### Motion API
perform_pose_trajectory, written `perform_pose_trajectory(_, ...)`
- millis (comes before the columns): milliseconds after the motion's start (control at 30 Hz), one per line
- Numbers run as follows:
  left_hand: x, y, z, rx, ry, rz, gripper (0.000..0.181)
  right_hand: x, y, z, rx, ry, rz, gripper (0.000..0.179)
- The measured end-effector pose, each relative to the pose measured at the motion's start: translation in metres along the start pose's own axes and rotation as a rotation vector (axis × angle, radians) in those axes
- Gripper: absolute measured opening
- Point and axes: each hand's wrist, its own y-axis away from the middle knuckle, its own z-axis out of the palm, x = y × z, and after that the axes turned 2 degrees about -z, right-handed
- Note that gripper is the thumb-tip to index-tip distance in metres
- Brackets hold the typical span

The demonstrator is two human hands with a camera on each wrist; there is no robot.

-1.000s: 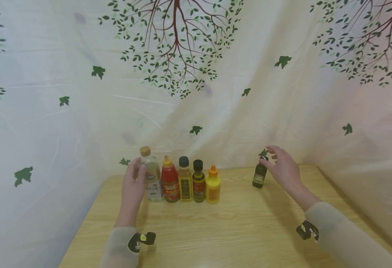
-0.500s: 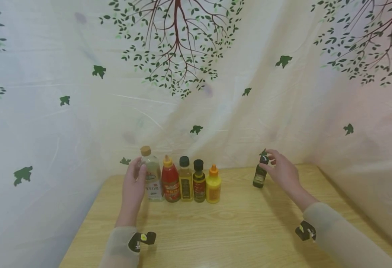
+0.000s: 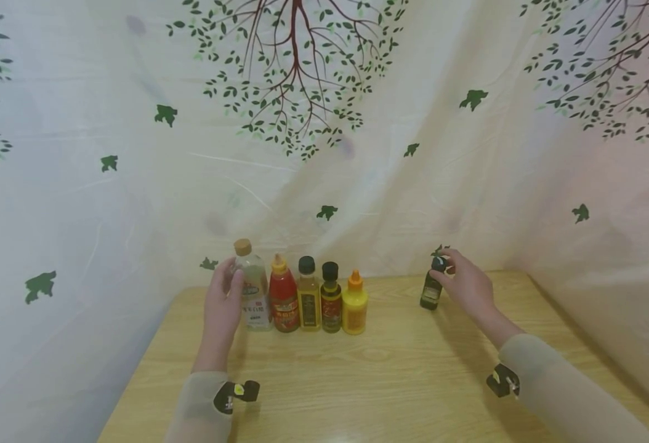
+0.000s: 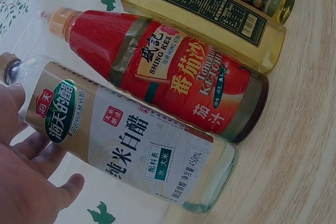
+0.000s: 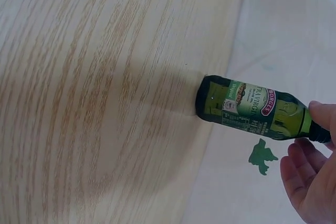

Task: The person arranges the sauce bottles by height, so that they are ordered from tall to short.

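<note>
In the head view, my left hand (image 3: 223,307) is beside a clear white vinegar bottle (image 3: 256,295) with a tan cap. Its fingers are relaxed and rest against the bottle's upper side, not wrapped round it, as the left wrist view shows. My right hand (image 3: 468,286) pinches the dark cap and neck of a small green olive oil bottle (image 3: 431,289) between thumb and fingers. The label of that olive oil bottle (image 5: 252,106) faces the right wrist camera. Its base appears to stand on the table.
Right of the vinegar, a ketchup bottle (image 3: 284,301), a yellow oil bottle (image 3: 309,301), a dark-capped bottle with a red label (image 3: 332,304) and a yellow squeeze bottle (image 3: 354,311) stand in a row. They stand on a wooden table (image 3: 324,381), with a leaf-printed curtain (image 3: 358,203) behind.
My right hand has lowered slightly, and more of the olive oil bottle's cap shows between the fingers. The left hand and the row of bottles hold their places; the head view shifts a little.
</note>
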Motion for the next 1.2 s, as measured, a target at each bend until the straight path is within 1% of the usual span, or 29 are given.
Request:
perform_pose_trajectory(200, 0.0, 0.0, -0.001, -0.002, 0.012, 0.001, 0.062, -0.001, -0.001, 0.002, -0.001, 0.002, 0.013, 0.057)
perform_pose_trajectory(533, 0.003, 0.001, -0.001, -0.003, 0.014, 0.002, 0.062, 0.001, -0.001, 0.004, 0.01, -0.014, 0.003, 0.054)
perform_pose_trajectory(867, 0.001, 0.0, -0.001, -0.009, 0.009, 0.0, 0.062, -0.001, 0.001, 0.003, 0.035, -0.023, -0.01, 0.048)
perform_pose_trajectory(1200, 0.002, 0.001, 0.0, -0.012, -0.005, -0.014, 0.063, -0.015, 0.005, 0.001, 0.037, -0.064, -0.021, 0.047)
